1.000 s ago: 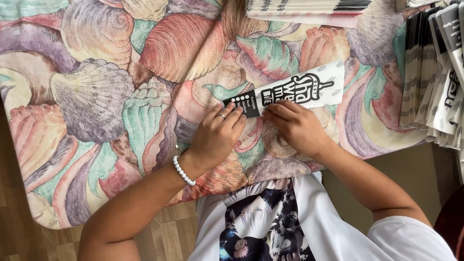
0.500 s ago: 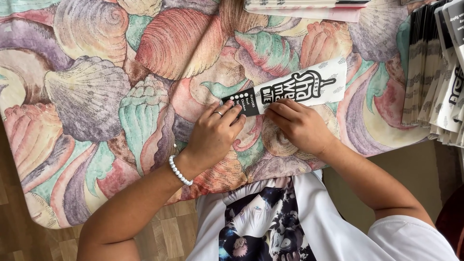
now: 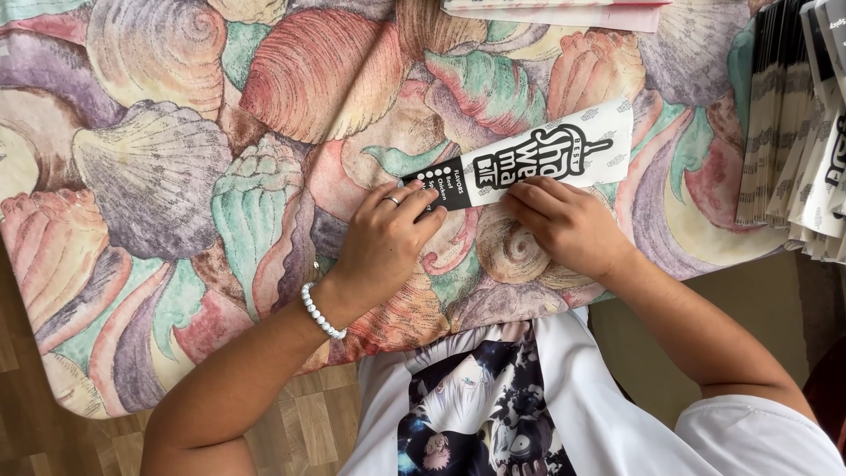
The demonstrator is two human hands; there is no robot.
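Sleeve [image 3: 538,159]: flat on desk [image 3: 159,176], long axis rising rightward. Our left hand [image 3: 388,238] pins dark end; right hand [image 3: 568,225] presses lower edge, nearer middle.

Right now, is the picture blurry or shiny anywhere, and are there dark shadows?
In the head view the light is soft and even, with no glare on the paper sleeve; the left hand and right hand are sharp and cast only faint shadows on the shell-print cloth; the stack of sleeves at the right edge looks slightly stretched and softer.
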